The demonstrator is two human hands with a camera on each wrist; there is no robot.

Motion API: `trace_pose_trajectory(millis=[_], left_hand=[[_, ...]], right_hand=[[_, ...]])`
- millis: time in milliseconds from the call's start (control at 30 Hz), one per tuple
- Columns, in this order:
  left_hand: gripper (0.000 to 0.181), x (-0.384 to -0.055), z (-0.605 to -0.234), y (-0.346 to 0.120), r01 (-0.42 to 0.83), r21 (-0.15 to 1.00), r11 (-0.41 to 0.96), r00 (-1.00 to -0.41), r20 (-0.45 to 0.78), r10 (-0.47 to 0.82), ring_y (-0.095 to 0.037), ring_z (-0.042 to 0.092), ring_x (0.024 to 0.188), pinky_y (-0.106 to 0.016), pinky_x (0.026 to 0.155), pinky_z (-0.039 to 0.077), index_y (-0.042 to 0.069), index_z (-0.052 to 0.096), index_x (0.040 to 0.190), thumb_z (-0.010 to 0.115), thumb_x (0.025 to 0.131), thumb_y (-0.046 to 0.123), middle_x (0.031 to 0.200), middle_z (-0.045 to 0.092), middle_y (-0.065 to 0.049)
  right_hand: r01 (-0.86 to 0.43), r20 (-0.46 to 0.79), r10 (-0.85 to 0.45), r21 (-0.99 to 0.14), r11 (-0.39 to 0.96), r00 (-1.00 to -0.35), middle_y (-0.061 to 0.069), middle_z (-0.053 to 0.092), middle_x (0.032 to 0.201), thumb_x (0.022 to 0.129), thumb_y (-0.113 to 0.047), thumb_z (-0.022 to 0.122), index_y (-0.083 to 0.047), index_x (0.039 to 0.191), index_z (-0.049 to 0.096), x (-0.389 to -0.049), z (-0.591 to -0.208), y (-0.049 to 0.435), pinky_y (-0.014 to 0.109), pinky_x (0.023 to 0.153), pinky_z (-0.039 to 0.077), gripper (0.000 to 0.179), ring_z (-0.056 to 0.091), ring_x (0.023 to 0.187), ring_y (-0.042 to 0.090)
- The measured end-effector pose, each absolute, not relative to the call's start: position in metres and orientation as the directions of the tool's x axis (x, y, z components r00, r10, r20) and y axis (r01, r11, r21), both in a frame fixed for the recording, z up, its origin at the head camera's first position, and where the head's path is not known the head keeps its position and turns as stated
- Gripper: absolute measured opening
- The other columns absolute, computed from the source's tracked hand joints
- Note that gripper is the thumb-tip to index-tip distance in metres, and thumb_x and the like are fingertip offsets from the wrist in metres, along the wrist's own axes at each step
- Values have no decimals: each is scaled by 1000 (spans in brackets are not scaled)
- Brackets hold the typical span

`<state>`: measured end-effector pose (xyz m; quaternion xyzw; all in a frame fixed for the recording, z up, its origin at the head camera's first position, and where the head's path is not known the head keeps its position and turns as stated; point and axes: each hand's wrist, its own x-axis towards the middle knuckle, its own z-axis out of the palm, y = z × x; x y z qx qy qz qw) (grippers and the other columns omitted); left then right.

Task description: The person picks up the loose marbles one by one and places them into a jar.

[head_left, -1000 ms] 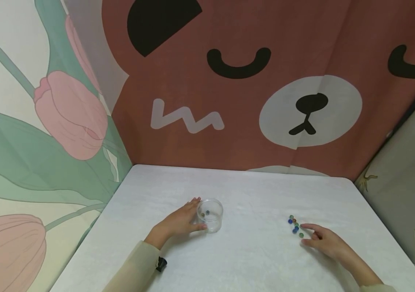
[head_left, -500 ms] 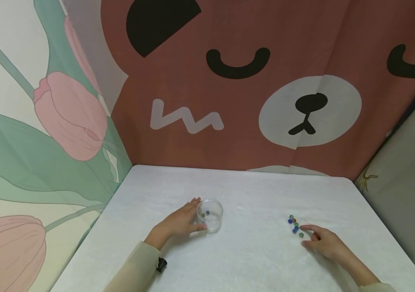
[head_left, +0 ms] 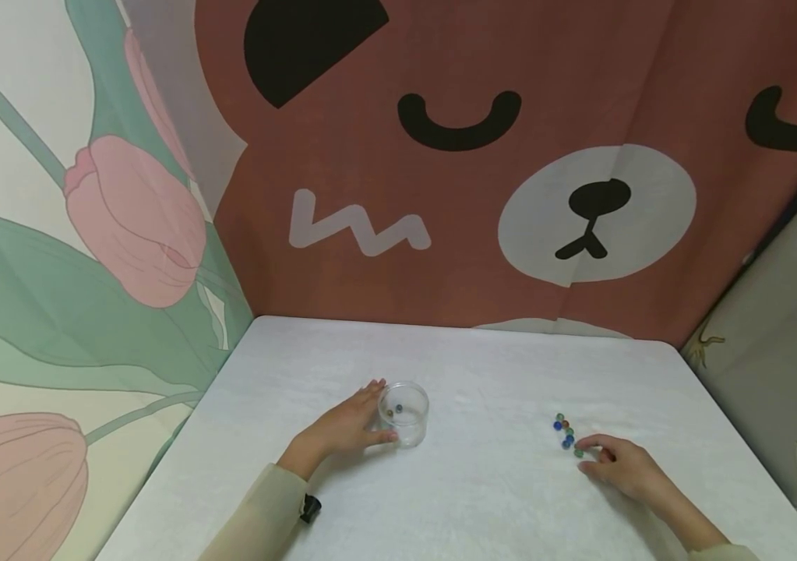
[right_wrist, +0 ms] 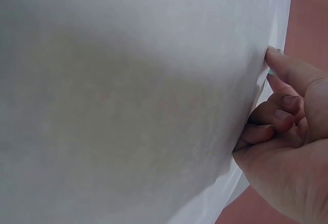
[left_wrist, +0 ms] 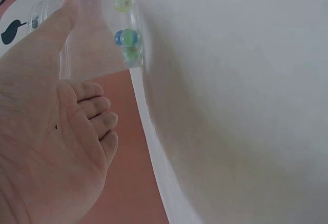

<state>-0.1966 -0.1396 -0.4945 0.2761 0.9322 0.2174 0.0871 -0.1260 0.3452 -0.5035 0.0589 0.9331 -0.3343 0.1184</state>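
A clear plastic cup (head_left: 408,432) stands upright on the white table, with several green, blue and yellowish marbles (left_wrist: 128,38) at its bottom. My left hand (head_left: 345,421) holds the cup from its left side, thumb at the front and fingers reaching round the back. To the right, my right hand (head_left: 622,461) rests low over the table. Its index fingertip is right at a green marble (head_left: 578,453), while the thumb tip stays a little apart. In the right wrist view a green glint shows between thumb and index; the other fingers are curled in.
Several loose marbles (head_left: 566,432), blue, green and orange-brown, lie in a short line just beyond the right fingertips. The white-covered table (head_left: 482,491) ends at a bear-print curtain (head_left: 370,288), with a tulip-print curtain (head_left: 125,335) on the left.
My right index finger has come down slightly toward the near green marble and now overlaps it. The left hand, cup and other marbles have stayed in place.
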Motion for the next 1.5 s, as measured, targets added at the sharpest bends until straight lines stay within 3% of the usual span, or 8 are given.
trace_pose_trajectory(millis=[433,1167,1500], left_hand=[[100,-195,-494,-139,475,449,757,-835,-42,549,-29,18,155,-47,125,21,5,23,161,63,91,64,167,22,-11],[96,-195,-491,-139,472,464,750,-833,-45,552,-30,18,155,-48,126,20,7,26,161,65,92,61,167,22,-11],[95,-195,-493,-139,475,472,743,-832,-36,554,-29,18,155,-48,126,20,10,28,161,63,91,65,167,23,-10]], right_hand=[[140,-223,6,-591,794,-975,0,45,70,92,-27,74,-14,111,73,-124,-504,346,28,55,33,23,42,63,16],[147,-210,6,-665,733,-978,-1,48,70,93,-30,73,-12,116,73,-122,-491,336,28,50,36,29,43,59,15],[46,-124,-68,-738,674,-990,-4,45,68,91,-31,76,-10,114,74,-119,-485,323,27,50,35,31,40,58,8]])
